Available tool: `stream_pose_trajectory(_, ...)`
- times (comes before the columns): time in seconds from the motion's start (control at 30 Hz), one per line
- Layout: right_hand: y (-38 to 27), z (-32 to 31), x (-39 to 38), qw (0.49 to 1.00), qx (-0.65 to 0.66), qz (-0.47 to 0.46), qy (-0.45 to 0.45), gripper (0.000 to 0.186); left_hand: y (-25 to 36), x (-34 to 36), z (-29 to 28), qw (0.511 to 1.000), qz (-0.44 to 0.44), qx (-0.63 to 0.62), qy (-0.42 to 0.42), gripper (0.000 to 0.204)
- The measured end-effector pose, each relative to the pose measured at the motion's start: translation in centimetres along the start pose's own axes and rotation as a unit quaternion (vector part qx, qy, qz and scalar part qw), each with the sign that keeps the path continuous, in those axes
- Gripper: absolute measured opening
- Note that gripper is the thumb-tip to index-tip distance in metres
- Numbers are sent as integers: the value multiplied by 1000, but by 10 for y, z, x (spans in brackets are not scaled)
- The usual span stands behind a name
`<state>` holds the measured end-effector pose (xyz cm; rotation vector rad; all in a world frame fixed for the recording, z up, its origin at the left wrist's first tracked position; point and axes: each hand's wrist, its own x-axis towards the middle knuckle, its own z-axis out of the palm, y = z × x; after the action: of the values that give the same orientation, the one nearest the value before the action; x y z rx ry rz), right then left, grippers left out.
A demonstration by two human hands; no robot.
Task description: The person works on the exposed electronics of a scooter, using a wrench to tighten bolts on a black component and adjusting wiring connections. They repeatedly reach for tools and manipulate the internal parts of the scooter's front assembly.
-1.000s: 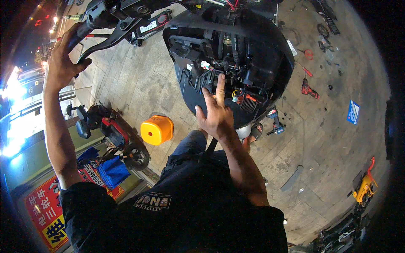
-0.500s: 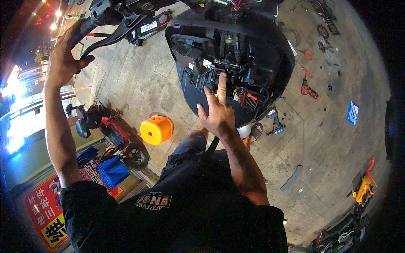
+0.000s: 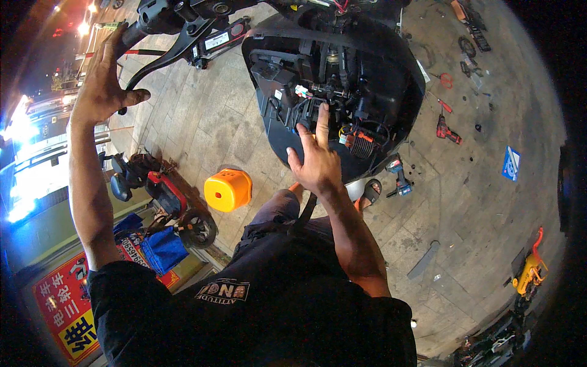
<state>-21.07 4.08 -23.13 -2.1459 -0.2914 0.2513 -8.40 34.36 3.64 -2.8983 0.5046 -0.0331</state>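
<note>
Two bare hands work apart. The left hand (image 3: 99, 92) rests against a black rubber handlebar grip (image 3: 133, 35), its thumb spread beside a curved black metal lever (image 3: 173, 52); whether its other fingers curl around the grip, I cannot tell. The right hand (image 3: 319, 171), its visible fingers spread, holds nothing visible and reaches over black mechanical parts (image 3: 331, 92) inside an open black plastic vehicle body (image 3: 276, 137); fingertip contact is unclear. A yellow plastic stool (image 3: 228, 190) stands on the grey tiled floor (image 3: 229, 125).
</note>
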Motion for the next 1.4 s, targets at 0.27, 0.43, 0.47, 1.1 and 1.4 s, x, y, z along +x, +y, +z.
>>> stream_pose_trajectory(0.27, 2, 4, -1, 1000, 13, -9, 26, 54, -3, -2, 2, 1000, -7, 26, 2, 120)
stream_pose_trajectory(0.43, 3, 3, -2, 1000, 1, 3, 8, 52, -4, -1, 4, 999, 18, 23, 20, 117)
stream_pose_trajectory(0.47, 3, 3, -2, 1000, 1, 11, -2, 52, -3, -1, 4, 999, 15, 27, 21, 116)
stream_pose_trajectory(1.1, -1, 3, -3, 1000, 7, -1, 17, 54, 2, -4, 3, 997, 27, 39, 54, 104)
stream_pose_trajectory(1.4, -5, 0, -3, 1000, -17, 18, 5, 54, 2, -3, 2, 999, 8, 25, 36, 101)
